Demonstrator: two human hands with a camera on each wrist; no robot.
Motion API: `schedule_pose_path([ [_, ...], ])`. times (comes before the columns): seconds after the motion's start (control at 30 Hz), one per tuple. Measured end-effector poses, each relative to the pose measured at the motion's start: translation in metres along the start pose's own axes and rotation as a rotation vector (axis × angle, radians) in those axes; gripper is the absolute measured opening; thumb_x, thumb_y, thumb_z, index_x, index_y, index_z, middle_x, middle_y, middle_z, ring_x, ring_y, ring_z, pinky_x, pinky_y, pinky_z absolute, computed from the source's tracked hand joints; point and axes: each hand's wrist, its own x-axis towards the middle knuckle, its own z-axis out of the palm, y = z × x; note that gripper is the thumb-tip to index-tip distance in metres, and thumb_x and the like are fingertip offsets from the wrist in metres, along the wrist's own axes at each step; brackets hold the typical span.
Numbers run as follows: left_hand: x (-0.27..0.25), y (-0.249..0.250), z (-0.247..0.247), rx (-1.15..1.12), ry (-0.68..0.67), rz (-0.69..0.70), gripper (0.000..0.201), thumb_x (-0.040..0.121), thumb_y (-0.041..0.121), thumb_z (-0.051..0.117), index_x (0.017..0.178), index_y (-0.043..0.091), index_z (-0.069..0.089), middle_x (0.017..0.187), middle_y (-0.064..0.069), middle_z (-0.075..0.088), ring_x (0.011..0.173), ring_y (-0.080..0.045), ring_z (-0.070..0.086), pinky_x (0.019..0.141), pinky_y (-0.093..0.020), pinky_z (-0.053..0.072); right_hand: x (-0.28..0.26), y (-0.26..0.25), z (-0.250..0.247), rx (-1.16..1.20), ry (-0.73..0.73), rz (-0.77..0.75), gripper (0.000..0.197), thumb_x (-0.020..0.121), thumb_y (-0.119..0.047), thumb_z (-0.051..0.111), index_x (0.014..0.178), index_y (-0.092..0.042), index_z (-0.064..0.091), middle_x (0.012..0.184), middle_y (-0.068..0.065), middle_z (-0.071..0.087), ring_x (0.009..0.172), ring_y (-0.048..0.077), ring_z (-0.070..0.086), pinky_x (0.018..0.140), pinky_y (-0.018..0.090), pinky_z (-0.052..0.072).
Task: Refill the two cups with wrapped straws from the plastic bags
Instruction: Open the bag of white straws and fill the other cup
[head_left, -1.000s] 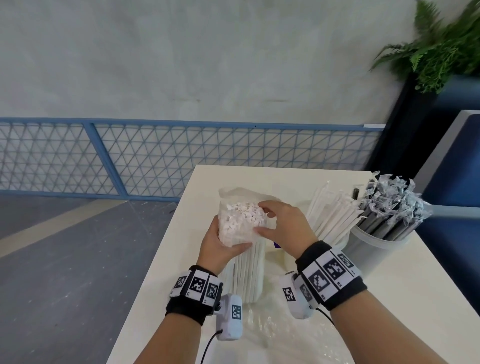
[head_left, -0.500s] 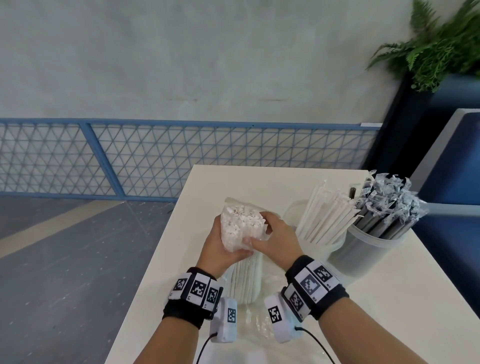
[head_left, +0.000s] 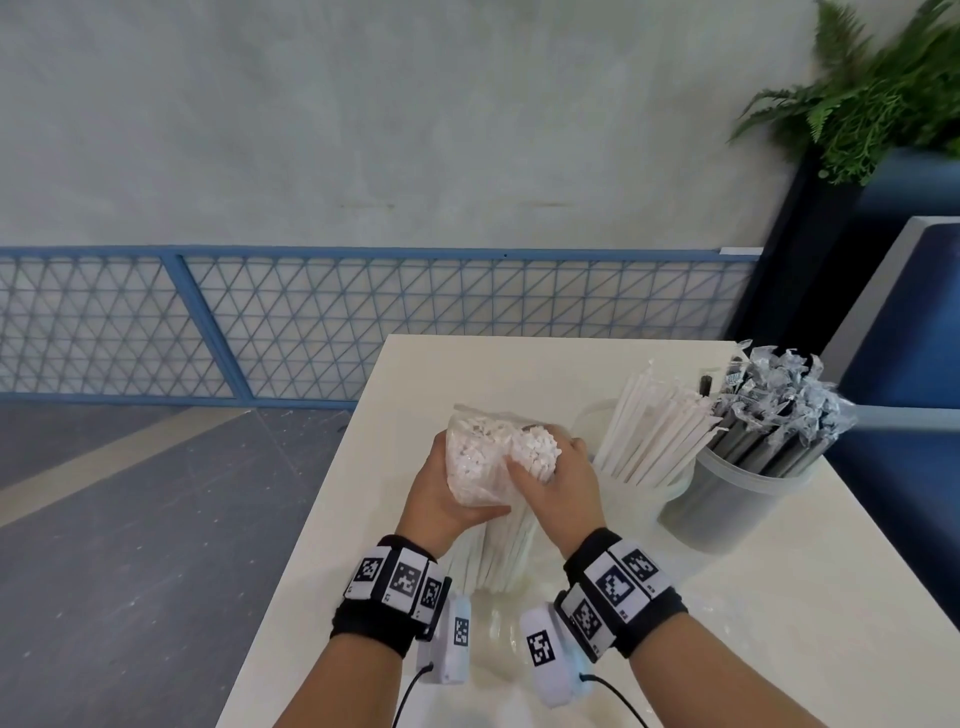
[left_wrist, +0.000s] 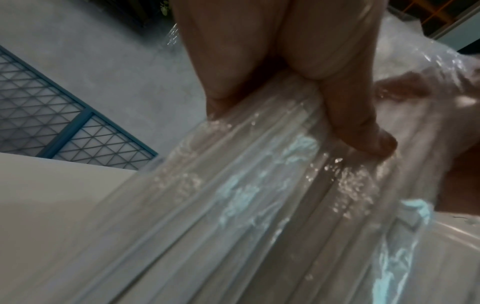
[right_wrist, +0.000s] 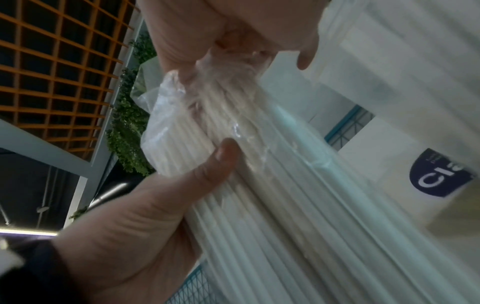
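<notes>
Item: clear plastic bag (head_left: 475, 467) of white wrapped straws, upright on the table (head_left: 779, 597) just left of the two cups. Your left hand (head_left: 436, 499) wraps its outer side, thumb across the front; your right hand (head_left: 561, 493) has curled fingers gripping a straw cluster (head_left: 535, 454) at the open top. White-straw cup (head_left: 636, 486): navy label, only "CI" legible. Grey-straw cup (head_left: 727, 504): no readable text.
</notes>
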Motion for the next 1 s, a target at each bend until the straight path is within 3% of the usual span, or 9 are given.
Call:
schedule_pose_path([
  [0.13,0.001,0.0,0.002,0.023,0.005,0.004,0.079,0.053,-0.003,0.085,0.112,0.021,0.039,0.102,0.014,0.053,0.094,0.008,0.05,0.07,0.0,0.042,0.009,-0.025,-0.013,0.178,0.017,-0.067,0.023,0.081,-0.025,0.068,0.094,-0.037,0.054,0.095,-0.01,0.061,0.098,0.012,0.059,0.088,0.028,0.046],
  [0.27,0.006,-0.004,0.002,0.048,0.02,-0.007,0.081,0.052,0.002,0.087,0.113,0.024,0.041,0.104,0.014,0.056,0.097,0.004,0.053,0.072,0.001,0.041,0.028,-0.047,-0.032,0.361,0.089,-0.077,0.019,0.084,-0.018,0.065,0.098,-0.007,0.059,0.089,0.006,0.07,0.086,0.017,0.068,0.08,0.035,0.055],
  [0.4,0.009,-0.008,0.003,0.056,0.024,-0.02,0.081,0.051,0.002,0.088,0.111,0.028,0.041,0.103,0.019,0.055,0.097,0.006,0.053,0.072,0.002,0.041,0.036,-0.057,-0.049,0.518,0.089,-0.102,0.02,0.084,-0.012,0.065,0.101,-0.005,0.058,0.085,-0.002,0.067,0.083,0.01,0.065,0.075,0.024,0.054],
  [0.53,0.011,-0.01,0.003,0.079,0.03,-0.015,0.083,0.047,0.01,0.09,0.113,0.028,0.042,0.109,0.009,0.058,0.101,-0.006,0.056,0.081,-0.012,0.044,0.033,-0.036,-0.051,0.487,-0.161,0.014,0.055,0.065,-0.03,0.081,0.111,-0.007,0.061,0.107,0.007,0.069,0.099,0.017,0.067,0.082,0.03,0.056],
  [0.6,0.011,-0.011,0.004,0.082,0.032,0.002,0.079,0.049,0.011,0.09,0.11,0.029,0.044,0.109,0.01,0.06,0.102,-0.006,0.057,0.081,-0.013,0.046,0.026,-0.022,-0.047,0.369,-0.311,0.052,0.054,0.061,-0.029,0.083,0.109,-0.012,0.065,0.109,0.004,0.07,0.101,0.015,0.067,0.086,0.032,0.055],
  [0.67,0.01,-0.01,0.007,0.073,0.022,0.027,0.075,0.048,0.013,0.089,0.106,0.032,0.047,0.109,0.016,0.061,0.103,-0.002,0.06,0.079,-0.009,0.047,0.018,-0.013,-0.039,0.294,-0.347,0.059,0.045,0.066,-0.019,0.081,0.108,-0.015,0.067,0.109,0.002,0.071,0.101,0.011,0.066,0.091,0.033,0.053],
  [0.8,0.01,-0.008,0.01,0.105,0.023,0.032,0.073,0.052,0.005,0.088,0.11,0.02,0.046,0.1,0.019,0.055,0.093,0.007,0.055,0.072,-0.001,0.042,0.015,-0.013,-0.024,0.335,-0.143,0.111,0.03,0.071,-0.012,0.078,0.1,-0.013,0.069,0.1,0.002,0.072,0.096,0.013,0.068,0.09,0.038,0.054],
  [0.87,0.011,-0.007,0.009,0.124,0.036,0.031,0.072,0.054,0.004,0.087,0.112,0.016,0.045,0.096,0.02,0.051,0.089,0.012,0.05,0.069,0.002,0.04,0.015,-0.019,-0.02,0.345,-0.072,0.111,0.026,0.074,-0.013,0.075,0.099,-0.014,0.068,0.097,0.001,0.071,0.094,0.01,0.067,0.088,0.034,0.055],
  [1.0,0.01,-0.008,0.005,0.083,0.036,0.005,0.074,0.053,-0.003,0.085,0.104,0.029,0.042,0.096,0.018,0.053,0.089,0.011,0.05,0.068,0.001,0.041,0.026,-0.036,-0.025,0.409,0.112,0.078,0.024,0.078,-0.017,0.072,0.097,-0.001,0.067,0.092,0.003,0.07,0.083,0.006,0.067,0.073,0.024,0.056],
])
